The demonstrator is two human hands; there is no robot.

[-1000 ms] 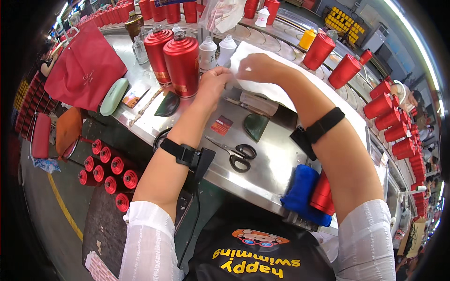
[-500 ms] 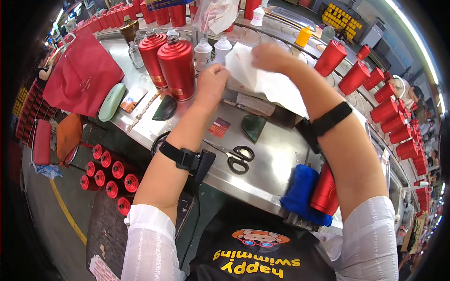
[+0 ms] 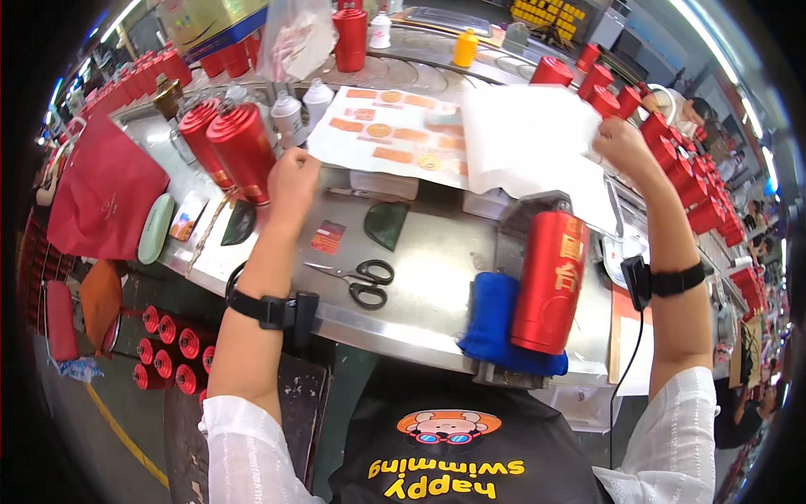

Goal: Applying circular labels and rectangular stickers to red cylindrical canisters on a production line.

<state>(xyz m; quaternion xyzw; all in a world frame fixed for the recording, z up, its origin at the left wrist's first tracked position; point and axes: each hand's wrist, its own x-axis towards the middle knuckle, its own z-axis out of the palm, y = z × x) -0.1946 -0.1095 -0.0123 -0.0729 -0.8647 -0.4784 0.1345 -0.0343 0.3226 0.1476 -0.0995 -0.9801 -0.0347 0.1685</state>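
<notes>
A white sheet with orange and gold decals (image 3: 344,155) lies on small supports at the far side of the metal table. My left hand (image 3: 292,185) is closed in a pinch at its left corner. A blank white cover sheet (image 3: 529,134) is folded back to the right over the decal sheet. My right hand (image 3: 625,147) is closed on the cover sheet's right edge. Nearer me, a red bottle (image 3: 550,277) with gold characters rests in a holder on a blue cloth (image 3: 491,315). Black-handled scissors (image 3: 369,294) and a green scraper (image 3: 386,225) lie between my arms.
Red bottles (image 3: 239,147) and white bottles (image 3: 287,118) stand left of the sheet. A red bag (image 3: 109,193) and a pale green case (image 3: 156,227) are farther left. Behind runs a conveyor with red bottles (image 3: 350,42). More red bottles (image 3: 189,343) stand at lower left.
My right hand has swung rightward, pulling the cover sheet back and exposing the decals. My left hand has shifted left with the corner. The bottle on the cloth now shows fully.
</notes>
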